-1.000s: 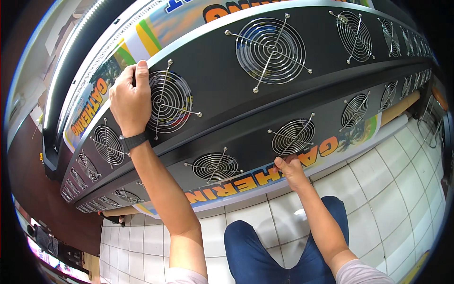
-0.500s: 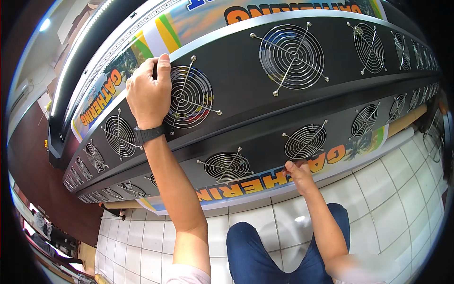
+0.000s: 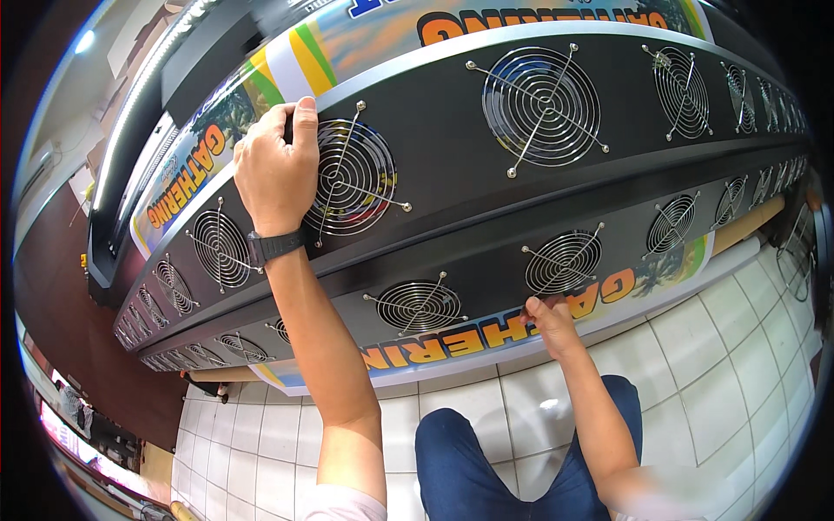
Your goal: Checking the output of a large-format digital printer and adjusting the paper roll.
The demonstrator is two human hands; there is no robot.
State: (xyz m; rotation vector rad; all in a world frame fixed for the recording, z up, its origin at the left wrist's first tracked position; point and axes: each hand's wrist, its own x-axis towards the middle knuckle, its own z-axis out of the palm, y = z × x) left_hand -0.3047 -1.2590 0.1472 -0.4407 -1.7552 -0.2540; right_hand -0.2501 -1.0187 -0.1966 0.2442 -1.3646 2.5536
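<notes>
A long black fan panel (image 3: 434,113) with round wire fan guards runs across the view in front of me. My left hand (image 3: 276,165), a black watch on its wrist, is closed over the panel's silver upper edge, its fingertips hidden behind it. My right hand (image 3: 552,323) is lower, under a fan guard (image 3: 564,262) of the lower panel row, in front of the printed banner (image 3: 460,340). Its fingers are curled in a pinch; whatever they hold, if anything, cannot be made out. The colourful banner also shows above the panel and hangs out below it.
A black printer carriage (image 3: 204,65) is at the upper left, beside a lit light strip (image 3: 143,95). A cardboard roll (image 3: 749,220) lies at the right, under the panel. White floor tiles (image 3: 465,417) spread around my knees. A dark red-brown panel (image 3: 65,252) stands at the left.
The black carriage has come into the upper left, above the banner, where the rail showed before. Both hands stay almost in place.
</notes>
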